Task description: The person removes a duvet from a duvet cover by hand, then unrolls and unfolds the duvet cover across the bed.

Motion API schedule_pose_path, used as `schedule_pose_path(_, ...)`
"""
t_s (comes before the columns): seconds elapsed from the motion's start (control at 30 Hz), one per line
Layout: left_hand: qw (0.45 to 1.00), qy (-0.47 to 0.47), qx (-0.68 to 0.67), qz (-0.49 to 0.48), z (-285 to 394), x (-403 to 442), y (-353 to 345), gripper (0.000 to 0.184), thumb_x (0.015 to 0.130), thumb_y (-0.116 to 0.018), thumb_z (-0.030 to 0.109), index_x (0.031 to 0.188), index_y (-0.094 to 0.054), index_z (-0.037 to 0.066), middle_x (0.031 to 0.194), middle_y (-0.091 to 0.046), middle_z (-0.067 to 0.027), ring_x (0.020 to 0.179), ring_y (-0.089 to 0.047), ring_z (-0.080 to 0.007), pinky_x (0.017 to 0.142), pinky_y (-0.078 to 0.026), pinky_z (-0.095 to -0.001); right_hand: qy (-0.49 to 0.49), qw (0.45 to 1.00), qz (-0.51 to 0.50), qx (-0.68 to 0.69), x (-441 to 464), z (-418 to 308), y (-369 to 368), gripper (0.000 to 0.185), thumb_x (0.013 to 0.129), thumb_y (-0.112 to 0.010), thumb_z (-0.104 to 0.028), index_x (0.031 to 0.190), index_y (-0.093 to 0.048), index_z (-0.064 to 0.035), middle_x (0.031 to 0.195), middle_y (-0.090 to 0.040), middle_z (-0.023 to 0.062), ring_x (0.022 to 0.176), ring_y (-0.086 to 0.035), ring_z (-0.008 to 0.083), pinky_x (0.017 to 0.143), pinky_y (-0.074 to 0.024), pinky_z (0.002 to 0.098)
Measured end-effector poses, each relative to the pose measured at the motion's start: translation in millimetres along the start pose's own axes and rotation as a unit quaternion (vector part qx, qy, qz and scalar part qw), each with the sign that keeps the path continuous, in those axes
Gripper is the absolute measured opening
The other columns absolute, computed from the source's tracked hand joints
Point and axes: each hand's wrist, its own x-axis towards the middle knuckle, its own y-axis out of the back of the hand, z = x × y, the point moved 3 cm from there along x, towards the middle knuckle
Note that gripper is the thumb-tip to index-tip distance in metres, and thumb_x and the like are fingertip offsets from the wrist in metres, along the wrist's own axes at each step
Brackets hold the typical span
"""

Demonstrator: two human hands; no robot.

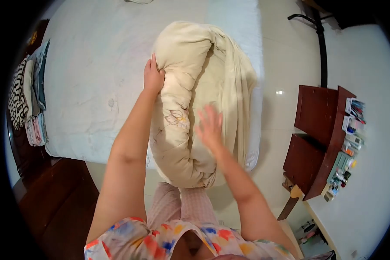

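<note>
A thick cream quilt (171, 91) lies bunched in a folded, long rounded heap near the corner of the bed, with an embroidered flower on its left fold. My left hand (154, 78) grips the outer left side of this fold, its fingers pointing away from me along the fabric. Over the hollow in the quilt's middle, my right hand (209, 128) is open with fingers spread, slightly blurred. Whether its palm touches the fabric, I cannot tell. The quilt's near end hangs past the mattress edge toward my legs.
The pale mattress (95, 86) extends left and ahead. Folded clothes (34, 86) are stacked at its left side, near dark wooden furniture (56, 203). To the right, beyond the tiled floor (277, 108), stands a reddish-brown drawer unit (316, 112) with small items on top.
</note>
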Motion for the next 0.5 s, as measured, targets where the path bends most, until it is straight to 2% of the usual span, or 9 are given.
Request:
schedule_pose_path(0.07, 0.994, -0.073, 0.004, 0.076, 18.6, -50.1, 16.3, 0.072, 0.083, -0.062, 0.02, 0.145, -0.028, 0.011, 0.14, -0.037, -0.0216, 0.129, -0.033, -0.0414, 0.107, -0.029, -0.0467, -0.051, 0.994, -0.047, 0.086, -66.6, -36.2, -15.8, 0.064, 0.082, -0.066, -0.021, 0.14, -0.04, -0.0144, 0.144, -0.032, 0.0142, 0.135, -0.03, 0.0328, 0.11, -0.017, 0.0578)
schedule_pose_path(0.17, 0.994, -0.089, 0.057, -0.004, 58.1, -166.2, 36.3, 0.071, 0.083, -0.062, 0.028, 0.145, -0.031, 0.016, 0.148, -0.023, -0.0232, 0.135, -0.021, -0.0437, 0.108, -0.021, -0.0576, -0.134, 0.983, -0.064, 0.107, -146.5, -56.9, -55.9, 0.066, 0.083, -0.064, -0.022, 0.142, -0.035, -0.0142, 0.142, -0.034, 0.0152, 0.132, -0.033, 0.0339, 0.111, -0.0197, 0.0544)
schedule_pose_path(0.27, 0.986, -0.089, 0.081, -0.117, 59.2, -290.5, 51.2, 0.076, 0.079, -0.066, 0.028, 0.146, -0.031, 0.02, 0.152, -0.016, -0.0228, 0.139, -0.013, -0.0458, 0.105, -0.017, -0.0658, -0.145, 0.987, -0.024, 0.061, -173.7, -64.1, -68.6, 0.066, 0.083, -0.064, -0.019, 0.143, -0.035, -0.0142, 0.142, -0.033, 0.0159, 0.131, -0.034, 0.0351, 0.11, -0.0217, 0.0544)
schedule_pose_path(0.3, 0.983, -0.069, 0.088, -0.148, 55.4, -322.5, 58.0, 0.077, 0.079, -0.066, 0.026, 0.146, -0.031, 0.019, 0.151, -0.013, -0.0241, 0.139, -0.012, -0.0461, 0.107, -0.016, -0.0634, -0.13, 0.99, 0.006, 0.054, -172.0, -66.8, -66.3, 0.068, 0.082, -0.063, -0.015, 0.143, -0.034, -0.0143, 0.143, -0.032, 0.0163, 0.13, -0.035, 0.0366, 0.109, -0.0236, 0.0541)
schedule_pose_path(0.37, 0.972, -0.028, 0.099, -0.209, 41.5, -370.6, 68.3, 0.078, 0.077, -0.068, 0.023, 0.146, -0.031, 0.016, 0.151, -0.009, -0.0266, 0.139, -0.009, -0.0468, 0.11, -0.014, -0.0588, -0.095, 0.994, 0.039, 0.029, -161.3, -78.5, -60.0, 0.063, 0.079, -0.061, -0.006, 0.138, -0.04, -0.0105, 0.14, -0.038, 0.0143, 0.127, -0.039, 0.033, 0.108, -0.0264, 0.0525)
schedule_pose_path(0.4, 0.977, -0.05, 0.084, -0.188, 29.4, -379.9, 67.4, 0.079, 0.076, -0.067, 0.021, 0.146, -0.031, 0.017, 0.15, -0.008, -0.0288, 0.139, -0.009, -0.0475, 0.11, -0.014, -0.0587, -0.065, 0.996, 0.064, 0.025, -158.7, -82.3, -62.1, 0.062, 0.077, -0.06, -0.002, 0.136, -0.043, -0.0086, 0.137, -0.042, 0.0136, 0.126, -0.042, 0.0316, 0.106, -0.0283, 0.0515)
schedule_pose_path(0.47, 0.984, -0.091, 0.05, -0.146, 0.2, -389.9, 57.9, 0.08, 0.076, -0.067, 0.018, 0.146, -0.03, 0.019, 0.148, -0.006, -0.0331, 0.138, -0.009, -0.0488, 0.111, -0.014, -0.0585, -0.1, 0.985, 0.052, 0.128, -158.9, -91.1, -78.9, 0.056, 0.075, -0.055, 0.003, 0.13, -0.047, -0.0067, 0.132, -0.048, 0.0135, 0.119, -0.048, 0.0303, 0.105, -0.0303, 0.0504)
schedule_pose_path(0.5, 0.982, -0.105, 0.036, -0.15, -9.0, -384.6, 53.6, 0.08, 0.077, -0.064, 0.012, 0.147, -0.027, 0.022, 0.148, -0.006, -0.0347, 0.136, -0.014, -0.0509, 0.11, -0.02, -0.057, -0.117, 0.976, 0.044, 0.179, -163.3, -94.2, -86.4, 0.054, 0.075, -0.053, 0.005, 0.128, -0.05, -0.0058, 0.129, -0.051, 0.0134, 0.116, -0.051, 0.0296, 0.104, -0.0313, 0.0499)
